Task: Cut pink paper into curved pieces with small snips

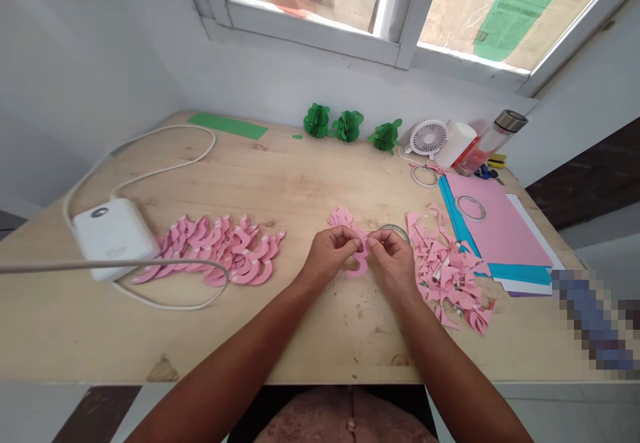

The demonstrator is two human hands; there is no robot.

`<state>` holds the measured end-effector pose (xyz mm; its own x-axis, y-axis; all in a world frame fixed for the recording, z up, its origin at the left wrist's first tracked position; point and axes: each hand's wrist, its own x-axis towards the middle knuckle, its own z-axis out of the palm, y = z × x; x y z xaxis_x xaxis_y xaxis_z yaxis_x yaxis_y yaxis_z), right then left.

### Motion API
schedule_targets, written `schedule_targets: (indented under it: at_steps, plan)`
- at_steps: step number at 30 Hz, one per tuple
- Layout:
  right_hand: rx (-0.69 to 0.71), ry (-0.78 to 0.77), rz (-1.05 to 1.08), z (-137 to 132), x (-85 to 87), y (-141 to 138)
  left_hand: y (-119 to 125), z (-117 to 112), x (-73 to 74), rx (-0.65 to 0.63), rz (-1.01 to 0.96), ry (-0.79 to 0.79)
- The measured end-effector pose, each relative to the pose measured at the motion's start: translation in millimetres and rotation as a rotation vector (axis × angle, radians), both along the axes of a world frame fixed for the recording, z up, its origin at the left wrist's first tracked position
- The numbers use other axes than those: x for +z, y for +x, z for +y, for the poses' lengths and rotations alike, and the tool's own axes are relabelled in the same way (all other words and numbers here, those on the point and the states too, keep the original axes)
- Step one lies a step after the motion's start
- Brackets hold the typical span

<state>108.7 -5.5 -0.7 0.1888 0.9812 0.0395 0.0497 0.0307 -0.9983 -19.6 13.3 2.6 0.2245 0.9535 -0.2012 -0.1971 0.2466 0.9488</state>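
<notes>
My left hand (331, 251) and my right hand (393, 256) meet over the middle of the wooden table, fingers pinched. Between them is a curved pink paper cutout (357, 270), gripped at its upper part by both hands. Just beyond my left hand lies a small stack of pink paper pieces (341, 216). A roll of clear tape (395, 231) rests behind my right hand, partly hidden by it. To the left spreads a long overlapping row of pink cutouts with small white patches (220, 250). Pink paper scraps (450, 270) are heaped to the right.
A white power bank (117, 236) with a looping cable lies at left. Three green paper shapes (347, 126) line the wall near a green strip (227, 125). At right are a small fan (429, 138), a bottle (493, 142) and coloured sheets (505, 230) under a tape roll (470, 208).
</notes>
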Motion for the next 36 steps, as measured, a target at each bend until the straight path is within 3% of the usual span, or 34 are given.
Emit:
schedule_targets:
  at_steps: [11, 19, 36]
  plan:
    - [0.03, -0.024, -0.028, -0.3, -1.0, 0.2, -1.1, -1.7, 1.2, -0.028, 0.022, -0.008]
    - [0.001, -0.012, -0.074, -0.5, -4.7, -0.2, 0.3, -0.2, -1.9, -0.023, 0.022, 0.066]
    - [-0.044, 0.03, -0.182, -1.9, -1.0, -1.6, -0.5, -0.9, -0.6, -0.046, 0.016, 0.054]
